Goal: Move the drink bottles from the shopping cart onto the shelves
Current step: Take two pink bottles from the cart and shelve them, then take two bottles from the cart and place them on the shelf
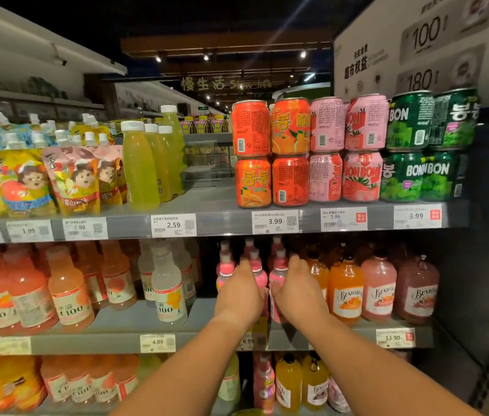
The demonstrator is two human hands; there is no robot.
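Both my hands reach into the middle shelf among small pink drink bottles. My left hand wraps round one pink bottle, whose cap and neck show above my fingers. My right hand grips another pink bottle just to the right of it. Both bottles stand upright at the shelf's front. More pink bottles stand behind them. The shopping cart is out of view.
Orange and pink Bundaberg bottles stand close to the right of my right hand. Clear and orange juice bottles fill the left. Above is a shelf with stacked cans, green bottles and pouches. A dark side panel closes the right end.
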